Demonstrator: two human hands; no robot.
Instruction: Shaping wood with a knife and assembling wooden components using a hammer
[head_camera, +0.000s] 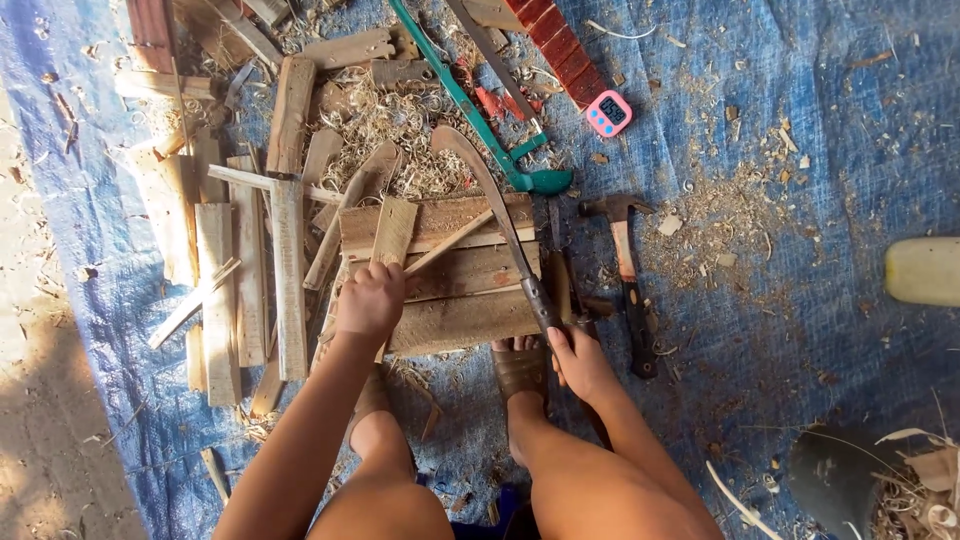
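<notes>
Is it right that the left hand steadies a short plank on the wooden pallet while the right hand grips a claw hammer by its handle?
Not quite. In the head view the right hand grips a curved machete, not the claw hammer, which lies untouched on the blue tarp beside it. The left hand does steady the short plank on the wooden pallet.

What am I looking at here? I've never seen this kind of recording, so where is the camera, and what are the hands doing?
The single picture comes from a camera worn on a person's head, looking down at their own bare arms and knees. They sit over a blue tarp strewn with wood scraps and shavings. The left hand holds a small wooden piece upright on a wooden board. The right hand grips the handle of a curved knife whose blade lies across the board. Nearby lie a hammer, a green saw and a small pink timer.
</notes>
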